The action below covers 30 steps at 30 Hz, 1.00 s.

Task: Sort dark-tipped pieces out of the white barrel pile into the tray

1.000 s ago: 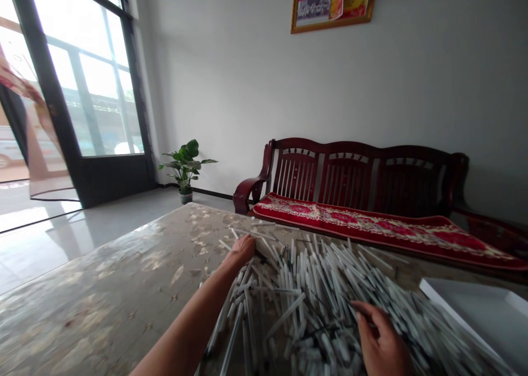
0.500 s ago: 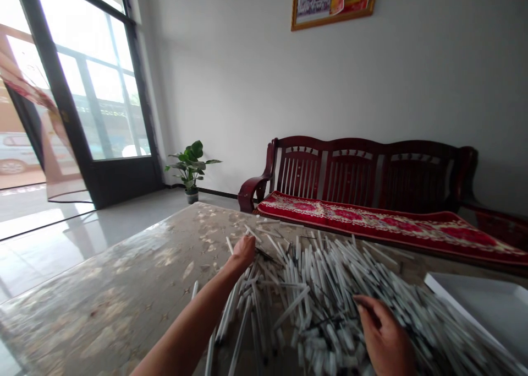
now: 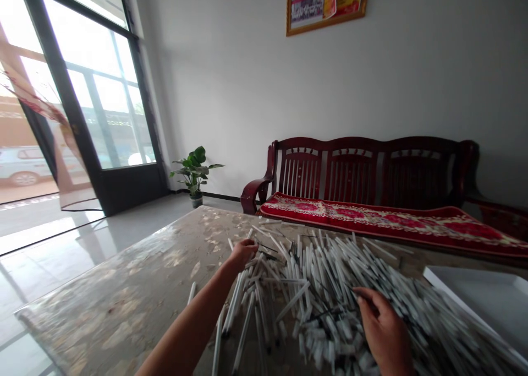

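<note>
A large heap of white pens [image 3: 330, 293] covers the right half of a glossy patterned table [image 3: 136, 299]. My left hand [image 3: 242, 253] reaches out to the far left edge of the heap, its fingers curled and pinched around a white pen. My right hand [image 3: 381, 329] lies on the near part of the heap, palm down, fingers bent in among the pens; whether it grips one is hidden.
A white tray [image 3: 487, 304] sits at the table's right edge. Behind the table stands a dark wooden bench [image 3: 371, 172] with a red cushion. A potted plant [image 3: 196, 172] stands by the wall, next to a glass door [image 3: 82, 117].
My left hand has closed on a pen at the heap's far left edge. The camera has shifted slightly, showing more of the table. My right hand stays on the heap.
</note>
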### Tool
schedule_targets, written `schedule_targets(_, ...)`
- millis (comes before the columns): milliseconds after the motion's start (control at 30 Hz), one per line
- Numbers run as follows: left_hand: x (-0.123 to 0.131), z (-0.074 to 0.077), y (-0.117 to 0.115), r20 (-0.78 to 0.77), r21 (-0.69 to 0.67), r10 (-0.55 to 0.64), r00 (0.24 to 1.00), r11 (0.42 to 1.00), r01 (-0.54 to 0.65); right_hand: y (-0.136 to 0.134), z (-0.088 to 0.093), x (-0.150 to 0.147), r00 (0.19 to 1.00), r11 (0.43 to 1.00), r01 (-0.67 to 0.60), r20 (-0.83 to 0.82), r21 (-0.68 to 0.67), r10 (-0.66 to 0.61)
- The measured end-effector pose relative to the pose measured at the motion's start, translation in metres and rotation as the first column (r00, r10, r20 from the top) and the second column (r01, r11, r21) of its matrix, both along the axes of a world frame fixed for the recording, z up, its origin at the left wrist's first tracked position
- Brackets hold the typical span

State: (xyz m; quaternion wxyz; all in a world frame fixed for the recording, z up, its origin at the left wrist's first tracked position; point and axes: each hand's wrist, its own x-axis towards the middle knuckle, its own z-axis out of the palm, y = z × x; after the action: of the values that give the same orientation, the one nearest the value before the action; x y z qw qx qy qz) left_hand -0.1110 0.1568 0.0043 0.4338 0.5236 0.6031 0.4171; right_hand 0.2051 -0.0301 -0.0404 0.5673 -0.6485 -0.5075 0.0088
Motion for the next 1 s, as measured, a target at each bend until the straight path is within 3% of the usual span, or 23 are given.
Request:
schedule_targets(167,0.03,0.002,-0.034,0.291,-0.045,-0.08,0.953,0.994,0.097,-0.001,0.003,-0.003,1.0,1.0,-0.017,-0.001,0.017,0.017)
schedule_targets(333,0.085,-0.007,-0.079,0.446,-0.028,-0.152,0.882,0.983,0.184,-0.001,0.004,-0.008,0.999,0.999,-0.038,0.012,0.025,0.038)
schedule_targets(467,0.123,-0.011,-0.109,0.492,-0.005,-0.25,0.834,0.957,0.289,-0.002,0.004,-0.011,0.998,0.998,-0.055,0.03,0.021,0.054)
schedule_targets(567,0.125,-0.009,-0.116,0.336,0.075,-0.422,0.842,0.903,0.422,-0.002,0.004,-0.012,0.997,0.997,-0.07,0.046,0.02,0.069)
schedule_targets(667,0.093,-0.001,-0.115,-0.03,0.13,-0.47,0.882,0.873,0.469,-0.002,0.003,-0.013,0.993,0.996,-0.088,0.077,0.019,0.086)
schedule_targets(767,0.032,0.007,-0.115,-0.455,0.275,-0.258,0.852,0.869,0.41,-0.002,0.002,-0.015,0.99,0.995,-0.1,0.107,0.027,0.097)
schedule_targets(800,0.008,0.007,-0.117,-0.587,0.283,-0.135,0.798,0.889,0.359,-0.002,0.002,-0.016,0.988,0.994,-0.104,0.117,0.03,0.1)
schedule_targets(867,-0.039,0.004,-0.121,-0.786,0.213,0.054,0.616,0.959,0.188,-0.002,0.001,-0.017,0.985,0.993,-0.117,0.13,0.032,0.111)
schedule_targets(933,-0.077,-0.005,-0.125,-0.882,0.127,0.122,0.455,0.992,-0.018,-0.002,0.0,-0.019,0.983,0.992,-0.126,0.137,0.03,0.121)
schedule_targets(1000,-0.099,-0.015,-0.129,-0.913,0.051,0.104,0.395,0.989,-0.141,-0.002,-0.001,-0.02,0.982,0.991,-0.132,0.14,0.03,0.126)
